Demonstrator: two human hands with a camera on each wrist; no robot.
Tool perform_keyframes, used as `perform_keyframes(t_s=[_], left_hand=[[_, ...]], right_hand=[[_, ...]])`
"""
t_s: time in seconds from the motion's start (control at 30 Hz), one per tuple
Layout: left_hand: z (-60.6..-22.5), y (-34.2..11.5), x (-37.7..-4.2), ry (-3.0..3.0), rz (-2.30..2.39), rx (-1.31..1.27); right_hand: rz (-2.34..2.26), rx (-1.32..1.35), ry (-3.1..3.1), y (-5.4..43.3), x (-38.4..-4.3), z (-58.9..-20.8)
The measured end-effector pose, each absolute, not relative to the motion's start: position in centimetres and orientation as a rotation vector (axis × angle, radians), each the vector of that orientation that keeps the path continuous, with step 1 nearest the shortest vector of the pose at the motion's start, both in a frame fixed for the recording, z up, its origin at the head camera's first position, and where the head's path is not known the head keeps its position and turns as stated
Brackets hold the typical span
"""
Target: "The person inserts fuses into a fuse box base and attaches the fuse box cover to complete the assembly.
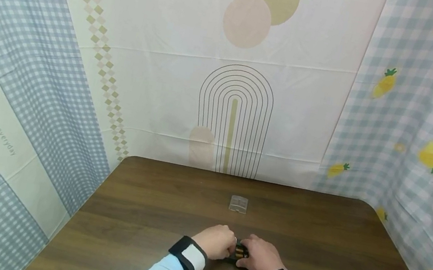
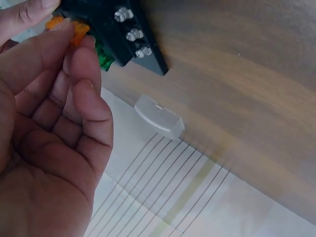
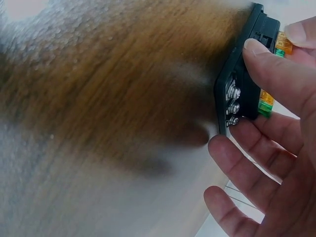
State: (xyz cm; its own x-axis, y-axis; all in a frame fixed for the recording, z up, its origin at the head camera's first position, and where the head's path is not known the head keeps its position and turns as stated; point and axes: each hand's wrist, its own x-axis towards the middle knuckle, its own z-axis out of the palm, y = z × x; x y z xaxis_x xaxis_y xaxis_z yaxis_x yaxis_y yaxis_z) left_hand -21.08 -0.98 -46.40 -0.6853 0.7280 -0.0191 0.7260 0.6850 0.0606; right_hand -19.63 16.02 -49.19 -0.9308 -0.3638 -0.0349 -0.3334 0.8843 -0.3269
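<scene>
Both hands meet at a black fuse block (image 3: 249, 98) with orange and green blade fuses along its top and silver screw terminals on its side. My right hand (image 1: 263, 257) grips the block, its thumb on one side and fingers at the other. From the left, my left hand (image 1: 217, 242) pinches an orange blade fuse (image 2: 80, 33) between thumb and index finger, at the block's row of fuses. A green blade fuse (image 2: 103, 57) shows partly behind the fingers. The fingers hide part of the fuse row.
A clear plastic cover (image 1: 238, 204) lies on the brown wooden table (image 1: 162, 193), beyond the hands. Patterned cloth (image 1: 154, 95) hangs behind the table's far edge and along both sides.
</scene>
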Motion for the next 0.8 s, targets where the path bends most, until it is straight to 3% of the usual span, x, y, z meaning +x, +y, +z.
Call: perform_keyframes(t_s=[0.8], left_hand=[[-46.43, -0.37, -21.03, 2.857, 0.007, 1.173]], right_hand=[[-0.473, -0.547, 2.949, 15.84, -19.75, -48.87]])
